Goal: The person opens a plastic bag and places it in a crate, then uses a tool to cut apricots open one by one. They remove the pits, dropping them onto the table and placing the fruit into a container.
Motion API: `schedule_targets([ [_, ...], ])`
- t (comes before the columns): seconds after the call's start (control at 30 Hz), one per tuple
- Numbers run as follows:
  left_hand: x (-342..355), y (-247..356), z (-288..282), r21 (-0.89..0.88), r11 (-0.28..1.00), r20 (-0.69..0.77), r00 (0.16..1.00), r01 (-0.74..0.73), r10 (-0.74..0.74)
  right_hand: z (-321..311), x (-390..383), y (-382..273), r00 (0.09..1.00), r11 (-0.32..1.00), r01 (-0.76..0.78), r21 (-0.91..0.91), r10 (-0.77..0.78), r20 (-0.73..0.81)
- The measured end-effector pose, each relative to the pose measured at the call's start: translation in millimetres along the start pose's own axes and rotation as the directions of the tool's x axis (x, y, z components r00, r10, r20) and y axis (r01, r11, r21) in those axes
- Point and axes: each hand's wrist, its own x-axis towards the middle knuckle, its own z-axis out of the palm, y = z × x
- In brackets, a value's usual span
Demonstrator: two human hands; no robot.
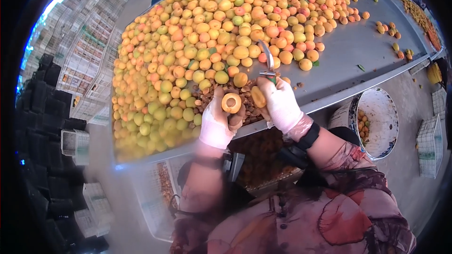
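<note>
My left hand (215, 123), in a pale glove with bare fingertips, is closed round an apricot half (231, 103). Its hollow faces up, with a brown centre. Gripped in my gloved right hand (283, 106) is a small knife with a curved metal blade (269, 57) pointing away from me. Another apricot piece (258, 97) sits against the fingers of that same hand. Between and behind the hands lies a heap of brown apricot pits (207, 95) at the table's near edge. Beyond them spreads a large pile of whole apricots (197, 33), yellow, orange and greenish.
The metal table (334, 70) has a raised rim. On the floor at right stands a white bucket (386, 136) with apricots inside. Below the table are a crate of dark contents (263, 160) and a white bin (150, 202). Stacked crates (87, 49) line the left.
</note>
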Motion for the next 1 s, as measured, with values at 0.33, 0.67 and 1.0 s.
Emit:
schedule_targets([
  [0.33,-17,-7,8,0.385,0.850,0.070,0.930,-0.360,0.362,-5,-22,-16,0.926,0.967,0.015,-0.253,0.082,0.368],
  [0.67,-6,-22,21,0.162,0.983,-0.142,0.984,-0.085,0.109,27,12,-21,0.979,0.967,0.198,0.161,-0.203,0.010],
  [1.0,16,-37,-18,-0.200,0.979,0.365,0.930,0.039,0.037,44,16,-1,0.937,0.926,0.347,0.147,-0.334,-0.104],
])
